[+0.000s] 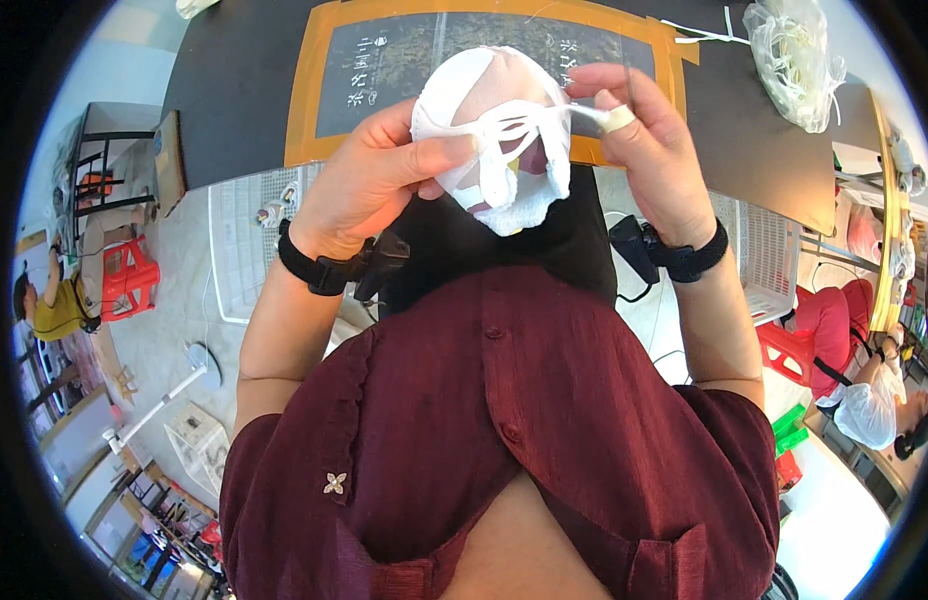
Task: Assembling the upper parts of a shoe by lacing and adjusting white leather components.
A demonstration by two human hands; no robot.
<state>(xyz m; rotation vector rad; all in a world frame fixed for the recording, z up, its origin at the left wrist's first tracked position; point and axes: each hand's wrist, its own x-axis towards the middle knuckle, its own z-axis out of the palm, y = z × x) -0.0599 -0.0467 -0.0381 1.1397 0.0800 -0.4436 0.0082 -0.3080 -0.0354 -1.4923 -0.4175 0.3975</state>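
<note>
We have white cloth piece [474, 85] between our hands: left hand [369, 180] pinches its side, thumb on top; right hand [656, 138] seems to pinch thin strap [584, 109]. Likely light, soft, floppy; we judge side by left thumb surest hold, strap stretchy.

Passage open over desk [229, 90] left of mat [384, 75] and between mat and bag [796, 70], strips [719, 37] obstructing far end. Strap [581, 110] bars gap between fabric [459, 85] and right grip [662, 150]. 2 crates [229, 255] obstruct below.
</note>
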